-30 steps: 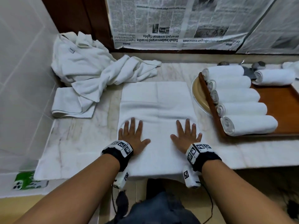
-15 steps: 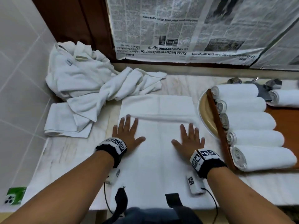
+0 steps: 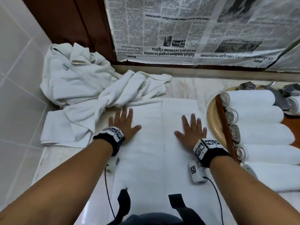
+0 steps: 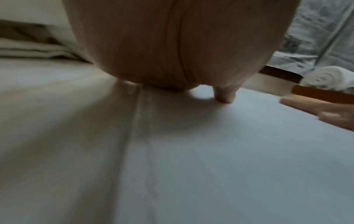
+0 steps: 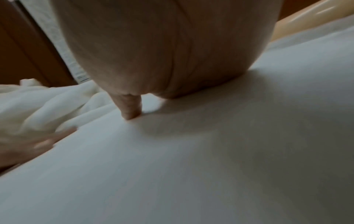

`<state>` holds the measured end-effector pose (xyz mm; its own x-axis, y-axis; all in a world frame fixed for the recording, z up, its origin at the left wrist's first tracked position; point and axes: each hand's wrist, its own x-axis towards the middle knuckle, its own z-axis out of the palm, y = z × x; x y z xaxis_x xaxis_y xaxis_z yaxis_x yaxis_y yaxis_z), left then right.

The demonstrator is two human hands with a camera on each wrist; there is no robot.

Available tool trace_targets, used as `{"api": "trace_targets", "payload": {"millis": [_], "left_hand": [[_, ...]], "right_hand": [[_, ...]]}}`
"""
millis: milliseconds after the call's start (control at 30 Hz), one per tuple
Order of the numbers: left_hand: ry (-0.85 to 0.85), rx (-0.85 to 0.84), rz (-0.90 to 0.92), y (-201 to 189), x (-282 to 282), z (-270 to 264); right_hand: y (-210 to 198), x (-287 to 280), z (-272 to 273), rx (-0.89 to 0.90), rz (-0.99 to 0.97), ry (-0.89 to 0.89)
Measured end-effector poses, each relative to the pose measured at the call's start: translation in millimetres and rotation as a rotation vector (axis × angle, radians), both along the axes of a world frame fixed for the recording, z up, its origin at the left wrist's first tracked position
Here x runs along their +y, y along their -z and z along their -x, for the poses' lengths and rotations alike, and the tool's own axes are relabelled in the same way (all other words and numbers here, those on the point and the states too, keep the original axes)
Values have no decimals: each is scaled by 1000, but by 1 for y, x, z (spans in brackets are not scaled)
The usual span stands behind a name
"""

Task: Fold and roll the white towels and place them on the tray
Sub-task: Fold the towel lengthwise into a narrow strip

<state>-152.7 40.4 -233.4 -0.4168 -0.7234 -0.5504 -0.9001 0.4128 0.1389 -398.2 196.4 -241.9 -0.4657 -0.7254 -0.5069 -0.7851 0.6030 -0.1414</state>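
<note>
While blurred, fingers [image 4: 226, 95] on towel [image 3: 155, 143]

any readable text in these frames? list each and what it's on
All on the newspaper taped up behind the counter, which hangs upside down:
"Sabah leaders urged to unite on 40 pct revenue rights"
"Higher oil prices not a guarantee to boost Sabah's revenue"
"Home"
"...talks gain momentum" (start blurred)
"Debate heats up over alleged special officers appointments" (partly blurred)
Body columns: too small to read.
Wrist bands: coded squares only, no words.
</note>
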Motion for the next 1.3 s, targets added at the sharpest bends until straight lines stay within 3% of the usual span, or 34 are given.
{"api": "trace_targets", "payload": {"millis": [133,267,333,400,567,667,733,833,933,1067,1200,1300], "left_hand": [[-15,-44,115,-6,5,32],[215,51,71,-3,22,64],[259,60,21,5,17,54],[194,51,33,11,2,32],[5,44,-9,7,-26,-13],[-54,50,56,-3,-8,-13],[72,90,90,-7,21,-8],[310,99,-14,1,60,-17],[206,49,6,12,66,-42],[102,-25,-3,0,59,-60],[115,-95,60,-16,70,-53],[296,16,95,-25,103,-39]], "right_hand": [[-11,-28,0,90,-21,21],[-14,-53,-34,-23,50,-132],[-6,-49,-37,-77,25,-220],[0,-36,-23,-57,13,-250],[-7,-11,20,-39,5,-67],[-15,-7,12,37,3,-41],[-20,-2,-12,3,29,-85],[-14,21,-54,-84,31,-188],[-1,53,-64,-66,-6,-190],[-1,76,-40,-20,-49,-30],[-16,77,-43,76,-84,14],[-27,76,-76,33,-36,-69]]}}
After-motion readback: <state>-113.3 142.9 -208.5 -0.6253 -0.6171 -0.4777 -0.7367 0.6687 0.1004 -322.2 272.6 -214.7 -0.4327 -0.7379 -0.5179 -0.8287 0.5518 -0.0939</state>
